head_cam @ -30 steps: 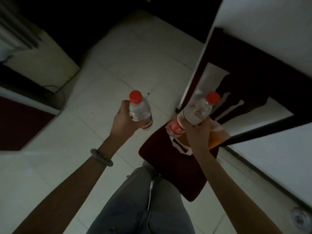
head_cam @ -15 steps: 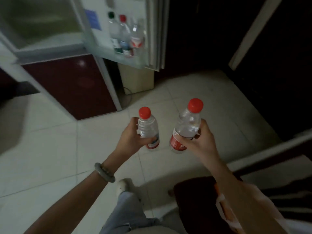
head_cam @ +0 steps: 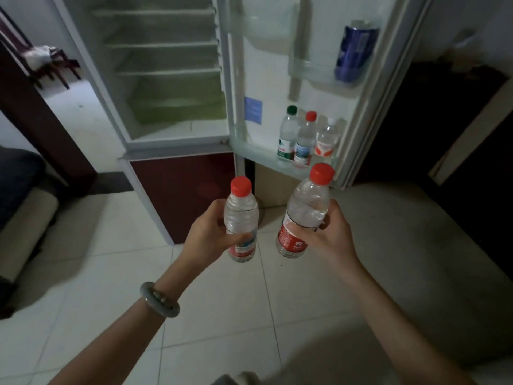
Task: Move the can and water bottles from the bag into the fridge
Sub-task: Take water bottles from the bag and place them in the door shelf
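Observation:
My left hand point(head_cam: 206, 234) grips a small clear water bottle point(head_cam: 241, 215) with a red cap, held upright. In my right hand point(head_cam: 331, 234) is a larger red-capped water bottle point(head_cam: 304, 211) with a red label, tilted a little to the right. Both are held above the floor in front of the open fridge point(head_cam: 177, 140). The fridge door point(head_cam: 358, 129) is swung open to the right. Its lower shelf holds three bottles point(head_cam: 304, 140). A blue can point(head_cam: 355, 51) stands in the upper door shelf. The bag is out of view.
The fridge's inner shelves point(head_cam: 161, 45) look bare, with a green drawer point(head_cam: 177, 107) at the bottom. A dark red lower door point(head_cam: 183, 190) is shut. A chair point(head_cam: 52, 65) stands in the room at far left. A dark cabinet point(head_cam: 444, 134) is on the right.
My view has swung from the bag and floor up to the open fridge. Both hands still hold their bottles, now closer to the fridge door. The bag has left the view.

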